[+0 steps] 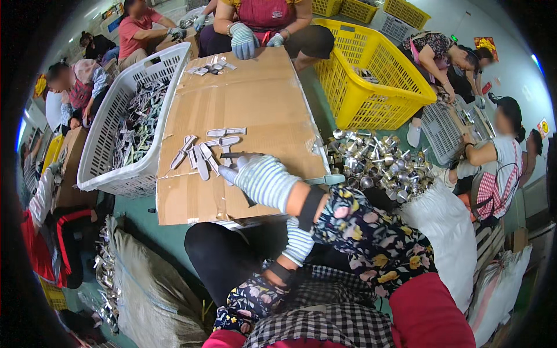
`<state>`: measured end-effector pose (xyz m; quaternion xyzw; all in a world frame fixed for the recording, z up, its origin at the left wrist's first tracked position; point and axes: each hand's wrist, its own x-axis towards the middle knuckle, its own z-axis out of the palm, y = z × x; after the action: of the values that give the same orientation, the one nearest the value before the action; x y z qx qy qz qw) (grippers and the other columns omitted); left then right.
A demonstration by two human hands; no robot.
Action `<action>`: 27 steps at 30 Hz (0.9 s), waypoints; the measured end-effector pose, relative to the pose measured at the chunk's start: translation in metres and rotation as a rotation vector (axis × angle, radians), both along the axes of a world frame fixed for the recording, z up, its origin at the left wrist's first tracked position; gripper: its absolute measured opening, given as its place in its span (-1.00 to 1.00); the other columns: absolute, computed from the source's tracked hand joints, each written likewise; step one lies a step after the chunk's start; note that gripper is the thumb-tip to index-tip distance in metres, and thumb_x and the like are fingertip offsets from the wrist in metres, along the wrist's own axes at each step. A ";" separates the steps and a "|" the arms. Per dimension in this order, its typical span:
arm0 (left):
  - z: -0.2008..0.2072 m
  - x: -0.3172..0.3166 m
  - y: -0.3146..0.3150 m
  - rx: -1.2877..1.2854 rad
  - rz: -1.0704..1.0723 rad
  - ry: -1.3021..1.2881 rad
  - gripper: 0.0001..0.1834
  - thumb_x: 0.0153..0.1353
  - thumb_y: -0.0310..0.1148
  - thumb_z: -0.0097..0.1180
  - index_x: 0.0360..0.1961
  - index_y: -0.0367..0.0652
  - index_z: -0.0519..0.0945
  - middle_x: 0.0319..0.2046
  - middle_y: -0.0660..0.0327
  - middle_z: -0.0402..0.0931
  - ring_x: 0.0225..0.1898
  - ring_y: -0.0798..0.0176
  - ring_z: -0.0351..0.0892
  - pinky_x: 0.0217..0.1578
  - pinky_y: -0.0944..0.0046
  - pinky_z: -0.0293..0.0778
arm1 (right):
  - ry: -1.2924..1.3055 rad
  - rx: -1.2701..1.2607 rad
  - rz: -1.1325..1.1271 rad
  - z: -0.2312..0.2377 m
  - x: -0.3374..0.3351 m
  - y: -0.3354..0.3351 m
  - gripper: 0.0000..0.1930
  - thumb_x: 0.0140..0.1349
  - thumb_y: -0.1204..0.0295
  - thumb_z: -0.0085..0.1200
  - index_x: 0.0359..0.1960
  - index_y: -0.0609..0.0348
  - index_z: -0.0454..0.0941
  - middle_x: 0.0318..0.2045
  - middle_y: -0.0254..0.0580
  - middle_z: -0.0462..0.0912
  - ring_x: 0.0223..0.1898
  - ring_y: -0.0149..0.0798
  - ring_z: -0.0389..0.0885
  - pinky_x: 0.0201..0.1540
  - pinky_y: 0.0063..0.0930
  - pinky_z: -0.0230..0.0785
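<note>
On the cardboard-covered table [249, 93] lies a loose cluster of flat grey handle-shaped pieces [202, 162]. My right hand [258, 177], in a striped glove, reaches across to the near side of this cluster. Its fingers are bent together and point down; what they pinch is hidden. A thin dark strip [239, 155] shows just beyond the knuckles. Below my right wrist, my left hand [299, 240] wears a similar striped glove. Its fingers are covered by my right forearm. One pale handle-shaped piece [326, 180] pokes past the table's right edge.
A white basket [104, 168] full of similar pieces stands at the left. Yellow basket [377, 87] stands at the far right, above a heap of shiny metal parts [386, 159]. White sack [444, 232] is beside my right arm. Opposite, a co-worker's gloved hand [243, 42] rests on the table.
</note>
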<state>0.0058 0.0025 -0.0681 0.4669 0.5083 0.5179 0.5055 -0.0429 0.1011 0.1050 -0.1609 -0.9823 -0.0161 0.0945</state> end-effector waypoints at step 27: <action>0.084 0.008 -0.007 -0.223 0.276 -0.519 -0.80 0.28 -0.32 0.03 -0.31 -0.26 0.55 -0.48 0.26 0.52 -0.54 0.44 0.45 -0.49 0.45 0.38 | 0.626 -1.204 -0.502 -0.013 0.174 0.070 -0.76 0.16 0.46 0.08 -0.15 0.32 0.57 -0.37 -0.24 0.65 -0.35 -0.47 0.57 -0.26 -0.62 0.42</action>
<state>0.0139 -0.0046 0.0163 0.1876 0.4744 0.6245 0.5913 0.1310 0.1709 0.0924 -0.4028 -0.6811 0.5535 0.2597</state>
